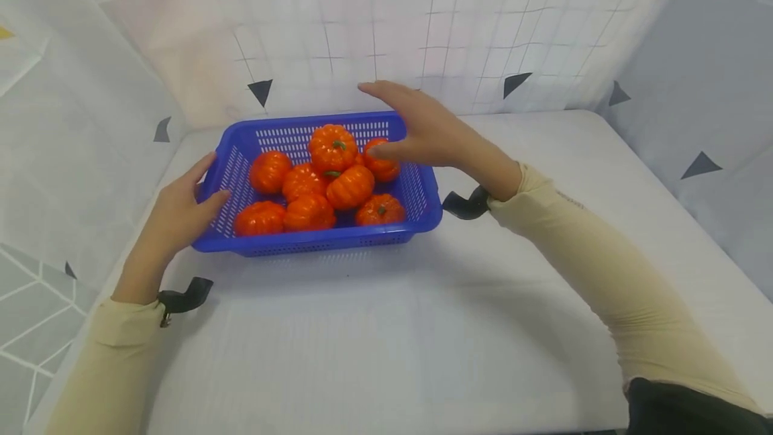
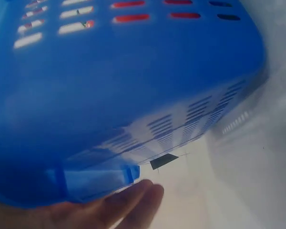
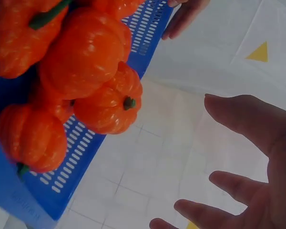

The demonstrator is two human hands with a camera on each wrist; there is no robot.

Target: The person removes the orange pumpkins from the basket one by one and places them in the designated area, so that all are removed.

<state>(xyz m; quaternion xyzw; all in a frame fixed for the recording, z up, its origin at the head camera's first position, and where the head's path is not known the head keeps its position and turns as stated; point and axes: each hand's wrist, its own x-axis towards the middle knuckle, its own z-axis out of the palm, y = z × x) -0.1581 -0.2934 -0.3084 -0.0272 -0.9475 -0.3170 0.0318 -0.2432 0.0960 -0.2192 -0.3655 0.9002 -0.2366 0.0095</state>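
White tabletop — left grip holds basket by rim.

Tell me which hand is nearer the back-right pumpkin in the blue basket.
Right. The right hand hovers beside that pumpkin, partly overlapping it in the head view; the left hand is at the left end of the basket.
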